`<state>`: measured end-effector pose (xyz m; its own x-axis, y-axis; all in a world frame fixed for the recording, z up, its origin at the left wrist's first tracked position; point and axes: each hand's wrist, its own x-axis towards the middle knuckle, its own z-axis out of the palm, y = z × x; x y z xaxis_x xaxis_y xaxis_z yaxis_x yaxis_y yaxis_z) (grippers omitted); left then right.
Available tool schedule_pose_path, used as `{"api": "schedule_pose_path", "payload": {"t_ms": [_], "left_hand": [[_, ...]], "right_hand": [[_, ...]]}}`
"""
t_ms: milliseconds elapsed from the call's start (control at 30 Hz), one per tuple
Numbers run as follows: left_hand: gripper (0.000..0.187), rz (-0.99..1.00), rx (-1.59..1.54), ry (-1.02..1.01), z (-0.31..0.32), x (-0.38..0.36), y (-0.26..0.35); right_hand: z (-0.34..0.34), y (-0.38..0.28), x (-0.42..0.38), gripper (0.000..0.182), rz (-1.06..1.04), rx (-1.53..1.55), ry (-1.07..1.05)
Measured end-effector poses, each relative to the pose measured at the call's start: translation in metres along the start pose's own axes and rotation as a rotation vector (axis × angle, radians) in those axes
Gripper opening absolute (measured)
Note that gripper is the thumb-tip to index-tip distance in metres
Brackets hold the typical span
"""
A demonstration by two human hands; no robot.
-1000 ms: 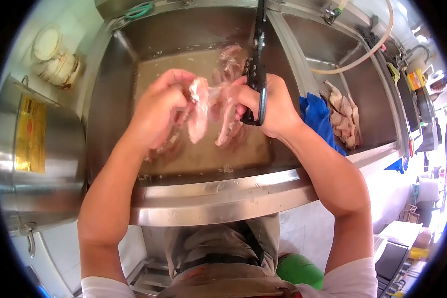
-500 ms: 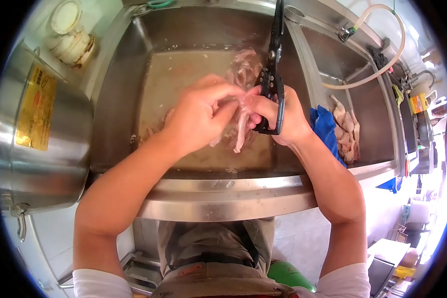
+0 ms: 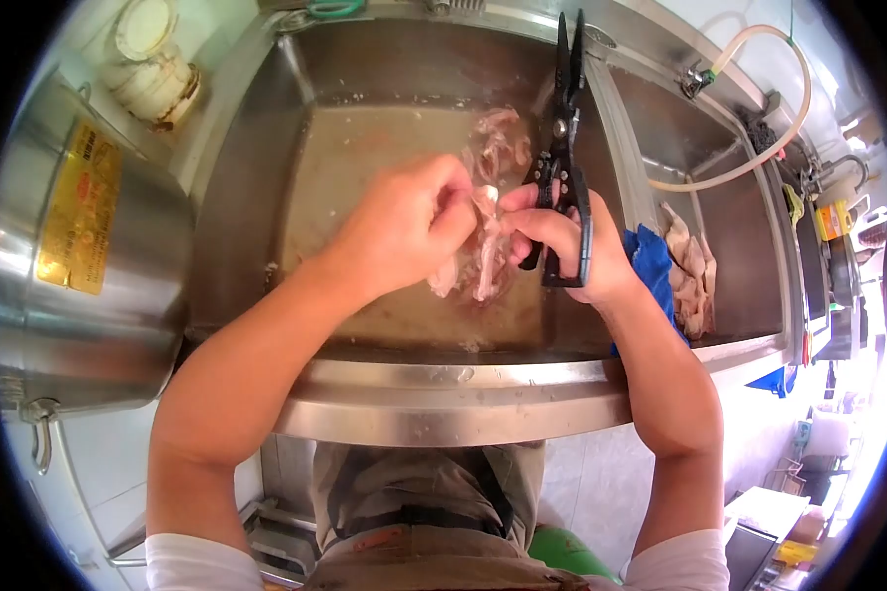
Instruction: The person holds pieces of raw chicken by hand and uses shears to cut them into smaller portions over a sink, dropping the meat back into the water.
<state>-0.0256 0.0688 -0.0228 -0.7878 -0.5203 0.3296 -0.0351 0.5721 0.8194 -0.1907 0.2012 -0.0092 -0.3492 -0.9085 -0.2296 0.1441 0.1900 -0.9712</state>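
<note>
Over the left basin of a steel sink (image 3: 246,187), my left hand (image 3: 419,222) is closed, its thumb and fingertips pinching a pale pink strip of raw meat (image 3: 488,261). My right hand (image 3: 586,236) has the black scissors (image 3: 559,148) hooked in the palm, blades slightly apart and pointing away from me. The thumb and fingers of that same hand also touch the meat strip. A small white bit shows at the strip's upper end. Beyond the hands, more raw meat (image 3: 498,143) lies in the cloudy water of the basin.
In the right basin lie pale raw poultry pieces (image 3: 692,271), with a blue cloth (image 3: 648,266) on the divider beside them. A hose (image 3: 749,177) loops over that basin. The large steel pot (image 3: 89,266) stands at left, near a stained white container (image 3: 153,89).
The scissors have swung more upright, and their blades now show apart. My hands have moved slightly apart, and a white bit shows on the meat between them.
</note>
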Motion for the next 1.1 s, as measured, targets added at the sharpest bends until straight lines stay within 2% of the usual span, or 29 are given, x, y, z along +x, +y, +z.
{"api": "schedule_pose_path", "payload": {"t_ms": [100, 133, 233, 333, 467, 567, 700, 867, 1100], "left_hand": [[0.009, -0.101, -0.023, -0.012, -0.011, 0.003, 0.006], [0.010, -0.116, -0.011, -0.022, -0.014, 0.003, 0.005], [0.012, -0.066, 0.058, -0.014, -0.026, 0.005, 0.000], [0.012, -0.057, 0.086, -0.003, -0.033, 0.006, -0.004], [0.013, -0.031, 0.061, 0.013, -0.037, 0.008, -0.009], [0.013, -0.110, -0.039, -0.040, -0.033, 0.008, -0.004], [0.014, -0.138, 0.047, -0.056, -0.032, 0.007, -0.005], [0.015, -0.257, 0.056, -0.108, -0.036, 0.009, 0.009], [0.014, -0.221, 0.080, -0.103, -0.030, 0.009, -0.003]], "right_hand": [[-0.009, 0.002, -0.002, 0.028, -0.179, -0.155, 0.031], [-0.012, -0.007, -0.008, 0.032, -0.115, -0.311, 0.066], [-0.031, -0.024, -0.020, 0.025, -0.266, -0.903, 0.194], [-0.024, -0.047, -0.051, 0.018, -0.297, -1.313, 0.258], [-0.013, -0.059, -0.078, 0.020, -0.271, -1.729, 0.122], [-0.003, -0.062, -0.081, 0.022, -0.300, -1.835, 0.086], [0.005, -0.064, -0.080, 0.025, -0.333, -1.986, 0.083], [0.014, -0.076, -0.084, 0.014, -0.325, -2.114, 0.100], [0.029, -0.097, -0.081, 0.002, -0.312, -2.322, 0.040]]}}
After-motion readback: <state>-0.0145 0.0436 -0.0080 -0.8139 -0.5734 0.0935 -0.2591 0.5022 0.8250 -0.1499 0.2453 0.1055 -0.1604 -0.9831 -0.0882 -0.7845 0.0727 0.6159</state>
